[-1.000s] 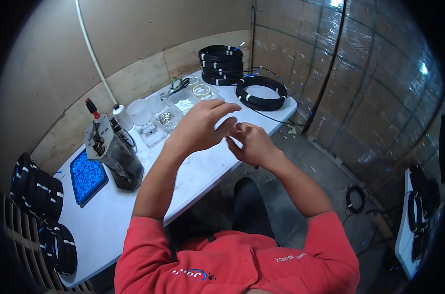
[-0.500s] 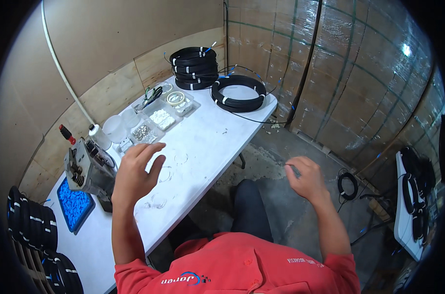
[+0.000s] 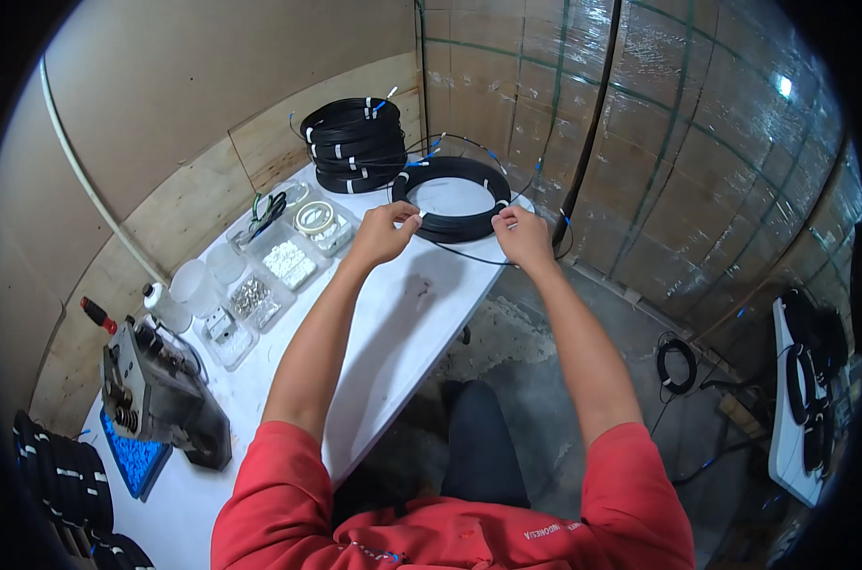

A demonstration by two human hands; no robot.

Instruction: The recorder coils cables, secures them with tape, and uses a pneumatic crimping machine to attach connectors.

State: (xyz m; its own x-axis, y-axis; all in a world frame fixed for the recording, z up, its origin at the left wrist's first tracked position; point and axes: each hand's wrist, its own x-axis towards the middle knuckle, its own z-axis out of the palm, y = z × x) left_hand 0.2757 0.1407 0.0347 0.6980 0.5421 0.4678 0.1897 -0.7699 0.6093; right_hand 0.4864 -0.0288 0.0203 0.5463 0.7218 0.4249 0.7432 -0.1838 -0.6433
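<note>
A coil of black cable [image 3: 450,226], bound with white ties, lies at the far right end of the white table [image 3: 393,351]. My left hand [image 3: 389,234] is at the coil's near left side, its fingers closed on the edge. My right hand [image 3: 524,235] is closed on the coil's near right side, with part of its grip hidden. Loose cable with blue-ended connectors [image 3: 437,147] loops from the coil, and one strand bends around below my right hand. Just left stands a tall stack of similar black coils [image 3: 359,152].
Clear containers with white pieces [image 3: 286,263] and metal parts [image 3: 254,299] line the table's back. A metal hand press [image 3: 170,394] and a blue tray of small blue pieces [image 3: 132,456] stand at left. Wrapped cartons [image 3: 488,85] form the far wall. Another white table [image 3: 794,456] stands right.
Both my hands have moved forward from above the table and the floor to the coil, closing on its near sides. The view has shifted slightly.
</note>
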